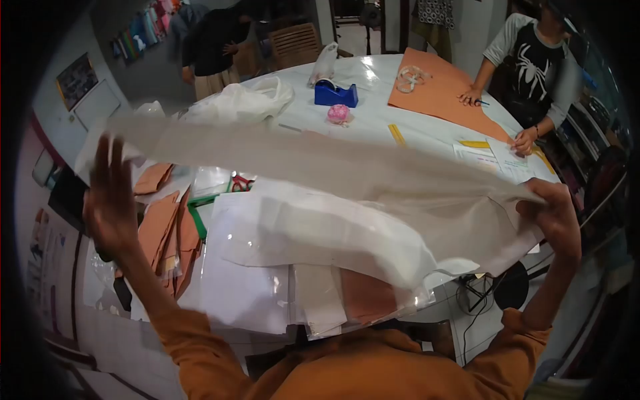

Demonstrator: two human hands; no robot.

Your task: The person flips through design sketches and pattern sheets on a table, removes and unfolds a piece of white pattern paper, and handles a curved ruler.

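A long off-white piece of fabric (347,167) hangs in the air across the view, stretched between my two hands and blurred toward its left end. My right hand (553,217) grips its right end, fingers curled around the bunched edge. At the other end, my left hand (110,197) has its fingers raised and pressed against the fabric; the thumb is hidden. The lower part of the fabric folds over in a paler flap. Below it lie a stack of white sheets in clear plastic (243,267) and a plastic pack with beige and rust-orange cloth (367,293).
Orange cloth pieces (160,227), red-handled scissors (241,182) and a green-edged item (197,217) lie at left. Farther back are a blue tape dispenser (335,94), pink ball (339,114) and white plastic bag (250,100). A co-worker (533,67) leans over orange fabric (440,87).
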